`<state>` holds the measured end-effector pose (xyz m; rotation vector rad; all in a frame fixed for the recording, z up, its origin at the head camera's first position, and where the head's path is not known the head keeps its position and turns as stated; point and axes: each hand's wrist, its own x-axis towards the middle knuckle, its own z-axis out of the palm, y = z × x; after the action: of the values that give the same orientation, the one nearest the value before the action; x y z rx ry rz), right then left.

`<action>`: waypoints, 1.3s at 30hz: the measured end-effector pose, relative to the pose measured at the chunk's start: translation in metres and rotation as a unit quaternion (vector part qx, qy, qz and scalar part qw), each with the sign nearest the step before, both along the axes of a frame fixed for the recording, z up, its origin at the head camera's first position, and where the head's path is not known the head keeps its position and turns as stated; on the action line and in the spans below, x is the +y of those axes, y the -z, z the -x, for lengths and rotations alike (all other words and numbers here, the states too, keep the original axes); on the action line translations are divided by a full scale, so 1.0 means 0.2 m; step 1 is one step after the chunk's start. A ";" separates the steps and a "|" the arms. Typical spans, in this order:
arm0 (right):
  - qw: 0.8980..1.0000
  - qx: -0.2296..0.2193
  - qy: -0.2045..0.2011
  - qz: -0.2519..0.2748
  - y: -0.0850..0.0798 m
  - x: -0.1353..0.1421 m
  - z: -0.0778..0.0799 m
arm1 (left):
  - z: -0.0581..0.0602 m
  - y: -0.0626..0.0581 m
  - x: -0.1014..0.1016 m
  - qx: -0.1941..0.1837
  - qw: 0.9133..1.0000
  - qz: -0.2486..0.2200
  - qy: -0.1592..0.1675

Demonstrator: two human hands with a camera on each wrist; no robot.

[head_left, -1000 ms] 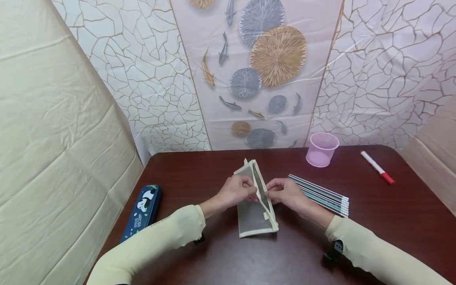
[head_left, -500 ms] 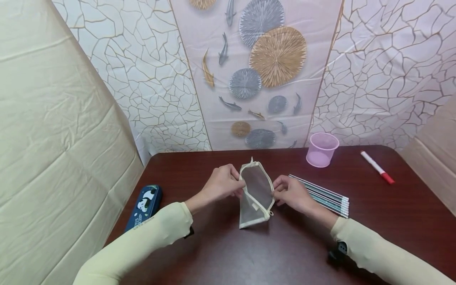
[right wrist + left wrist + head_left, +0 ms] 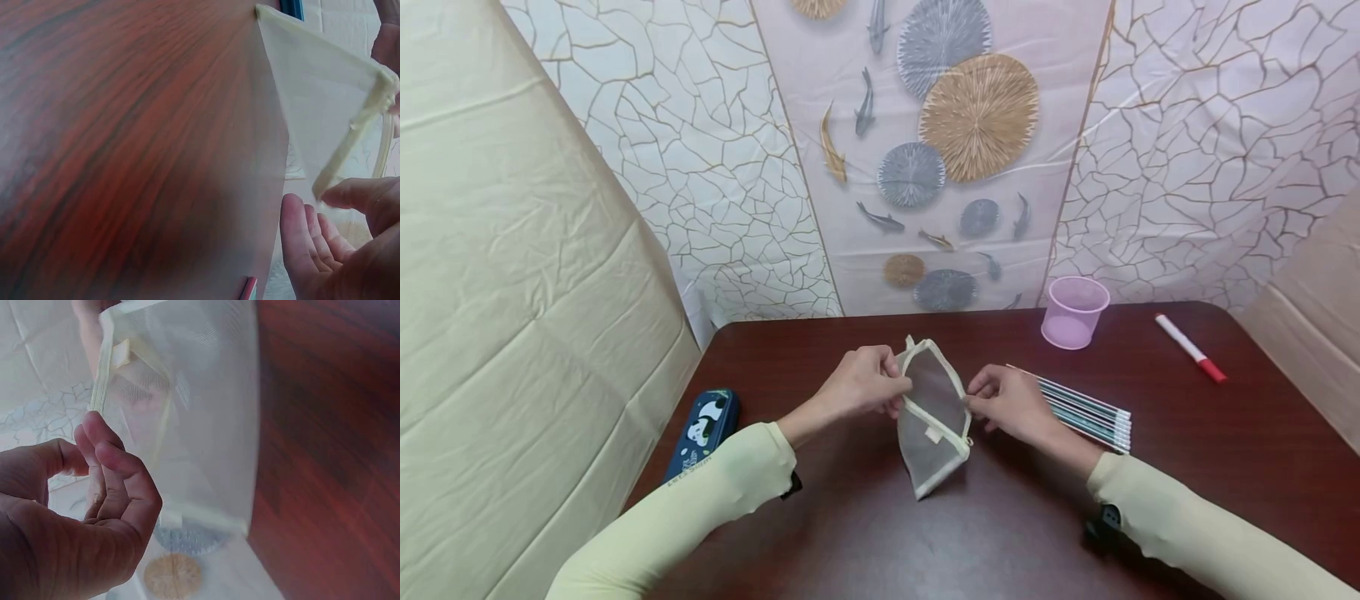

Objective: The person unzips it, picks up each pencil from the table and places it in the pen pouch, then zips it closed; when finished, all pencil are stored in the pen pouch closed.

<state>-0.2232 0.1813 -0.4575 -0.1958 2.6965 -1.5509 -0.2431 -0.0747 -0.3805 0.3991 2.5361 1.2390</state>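
Observation:
A see-through mesh zipper pouch with cream edging is held between both hands over the table, its mouth spread wide. My left hand pinches the left rim of the mouth with thumb and fingers. Across from it, my right hand pinches the right rim near the middle. A small cream tag shows by the zipper's near end. The left wrist view shows the mesh side of the pouch, with nothing visible inside. In the right wrist view, the thumb lies along the pouch's rim.
Several pencils lie side by side just right of my right hand. Behind them stands a pink cup. A white marker with a red cap lies at the far right. At the left edge of the table is a blue panda pencil case.
The pouch's mouth went from a narrow slit to a wide gap. My left hand moved left with its rim, while the right shifted only slightly. The pouch's near end has swung a little.

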 end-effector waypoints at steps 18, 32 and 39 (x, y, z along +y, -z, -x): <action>0.998 -0.029 -0.041 0.045 0.03 -0.05 -0.01 | -0.01 0.04 0.02 -0.103 0.989 -0.105 -0.008; 0.997 -0.021 -0.070 -0.003 0.01 0.13 0.07 | 0.00 0.12 0.01 -0.178 0.968 -0.177 0.009; 0.989 -0.007 -0.125 -0.081 -0.06 0.36 0.19 | 0.00 0.17 0.04 -0.205 0.959 -0.195 0.018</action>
<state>-0.2620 0.2540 -0.4456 -0.4944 2.6468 -1.2533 -0.2429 -0.0670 -0.4155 0.2364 1.9331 1.6191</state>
